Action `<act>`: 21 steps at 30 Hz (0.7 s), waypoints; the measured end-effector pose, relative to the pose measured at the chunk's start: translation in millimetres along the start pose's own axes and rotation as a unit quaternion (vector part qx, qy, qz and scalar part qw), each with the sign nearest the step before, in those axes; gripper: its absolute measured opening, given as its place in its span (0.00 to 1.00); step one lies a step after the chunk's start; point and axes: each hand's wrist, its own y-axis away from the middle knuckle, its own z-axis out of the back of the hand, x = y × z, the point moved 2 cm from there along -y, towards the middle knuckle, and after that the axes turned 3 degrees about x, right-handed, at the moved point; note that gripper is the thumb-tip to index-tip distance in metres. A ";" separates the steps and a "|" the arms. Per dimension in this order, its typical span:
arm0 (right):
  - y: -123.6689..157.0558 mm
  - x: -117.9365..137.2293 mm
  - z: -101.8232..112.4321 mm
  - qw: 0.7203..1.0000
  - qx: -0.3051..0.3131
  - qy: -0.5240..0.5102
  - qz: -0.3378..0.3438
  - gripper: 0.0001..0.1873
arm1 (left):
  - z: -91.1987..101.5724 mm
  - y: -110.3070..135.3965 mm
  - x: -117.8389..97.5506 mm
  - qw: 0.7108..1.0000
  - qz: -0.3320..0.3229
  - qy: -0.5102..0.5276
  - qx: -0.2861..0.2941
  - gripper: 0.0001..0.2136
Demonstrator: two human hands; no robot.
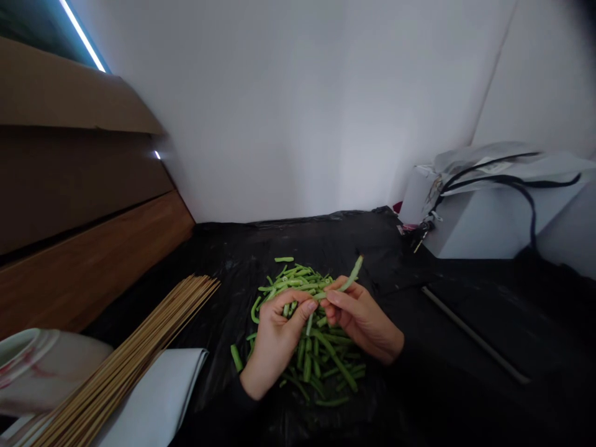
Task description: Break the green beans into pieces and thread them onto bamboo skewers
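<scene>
A long green bean (352, 274) is pinched between both hands above a heap of beans. My left hand (278, 335) is closed on the bean's near end, thumb against the forefinger. My right hand (361, 316) grips it farther along, and the bean's brownish tip sticks out up and to the right. Beneath and around the hands lies the pile of green beans (307, 360), some whole-looking and some in short pieces. Part of the pile is hidden by my hands.
Black plastic sheeting (223, 248) covers the table. At left lie a bundle of thin wooden sticks (153, 338), a folded white sheet (158, 391) and a pale tub (60, 366). To the right are a thin dark rod (475, 335) and a white box (484, 223) with black straps.
</scene>
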 end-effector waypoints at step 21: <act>2.7 -6.2 1.5 0.991 -0.004 0.135 -0.010 0.11 | 4.8 -9.8 3.2 0.942 0.152 0.299 0.016 0.15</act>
